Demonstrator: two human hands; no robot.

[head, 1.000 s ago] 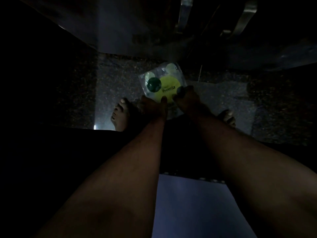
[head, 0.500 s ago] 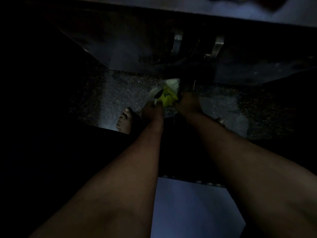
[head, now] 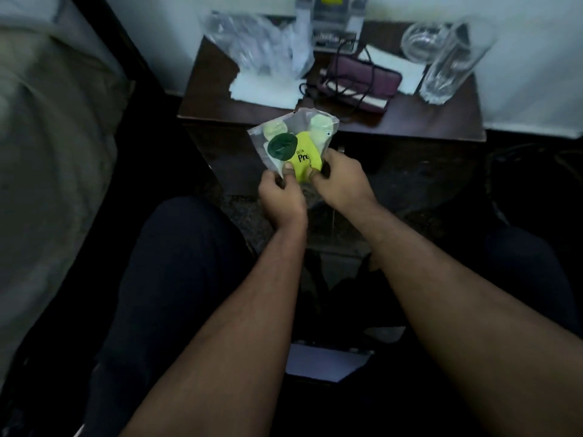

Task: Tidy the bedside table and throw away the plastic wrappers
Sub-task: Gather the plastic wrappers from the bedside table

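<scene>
A clear plastic wrapper (head: 293,140) with a yellow label and green circles is held up in front of the dark bedside table (head: 441,121). My left hand (head: 280,197) pinches its lower left edge and my right hand (head: 340,181) pinches its lower right edge, thumbs on the front. On the table lie a crumpled clear plastic bag (head: 262,48), white tissue paper (head: 265,89), a maroon pouch (head: 362,80) with a black cable (head: 344,99) over it, and two clear glasses (head: 448,61).
A bed with grey bedding (head: 47,137) fills the left side. Water bottles (head: 331,23) stand at the table's back edge against the white wall. My knees in dark trousers (head: 176,279) flank the dark floor below. A white sheet (head: 325,364) lies near my feet.
The view has lifted from the dark floor to the bedside table. Both hands have raised the wrapper from floor level to just in front of the table.
</scene>
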